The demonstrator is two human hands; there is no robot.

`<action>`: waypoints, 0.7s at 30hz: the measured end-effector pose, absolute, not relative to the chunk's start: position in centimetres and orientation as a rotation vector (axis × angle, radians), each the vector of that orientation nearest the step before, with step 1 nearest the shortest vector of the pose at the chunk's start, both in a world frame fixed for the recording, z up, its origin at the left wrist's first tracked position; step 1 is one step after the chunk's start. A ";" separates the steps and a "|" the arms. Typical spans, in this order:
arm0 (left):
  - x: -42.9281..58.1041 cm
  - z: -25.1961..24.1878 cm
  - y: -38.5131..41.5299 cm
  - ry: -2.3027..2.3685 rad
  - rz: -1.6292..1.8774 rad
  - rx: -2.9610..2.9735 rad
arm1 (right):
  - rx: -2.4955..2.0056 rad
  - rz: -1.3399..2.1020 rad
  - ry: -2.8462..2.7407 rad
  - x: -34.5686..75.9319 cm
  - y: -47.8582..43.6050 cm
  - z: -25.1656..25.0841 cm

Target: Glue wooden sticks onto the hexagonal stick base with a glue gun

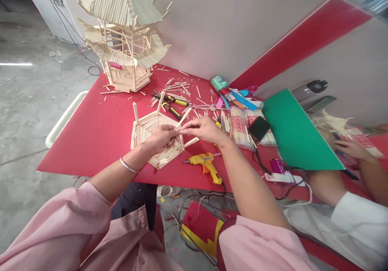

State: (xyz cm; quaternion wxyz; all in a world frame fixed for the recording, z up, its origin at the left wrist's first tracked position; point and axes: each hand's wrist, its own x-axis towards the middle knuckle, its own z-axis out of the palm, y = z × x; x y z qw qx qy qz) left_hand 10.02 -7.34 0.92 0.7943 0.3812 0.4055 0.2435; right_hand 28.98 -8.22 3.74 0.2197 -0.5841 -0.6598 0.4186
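A flat, many-sided base of pale wooden sticks [145, 131] lies on the red table, with short stick posts rising from its corners. Over its right side my left hand [166, 136] is closed, thumb against the fingers. My right hand [206, 130] meets it there, its thumb and fingertips pinched together. What sits between the fingertips is too small to make out. Just below the right hand lies a yellow glue gun [207, 166], nozzle to the left. Behind the base are pliers with black and yellow handles [171, 110].
A tall pagoda of sticks [130, 52] stands at the back left. Loose sticks [182, 88] and scraps litter the table [75, 149]. Bagged sticks [239, 127], a dark phone-like object [259, 128] and a green board [300, 137] lie to the right. Beyond is another person's hand [353, 149].
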 end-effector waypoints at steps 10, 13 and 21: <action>10.1 -0.1 -7.5 0.816 0.590 0.972 | -1.665 1.098 -1.748 29.6 -8.8 6.3; 9.4 -0.1 -7.7 0.700 0.632 1.200 | -1.662 0.956 -1.669 28.5 -9.9 9.6; 2.5 0.8 -13.7 0.731 0.726 1.735 | -1.665 0.709 -1.829 19.8 -11.7 13.7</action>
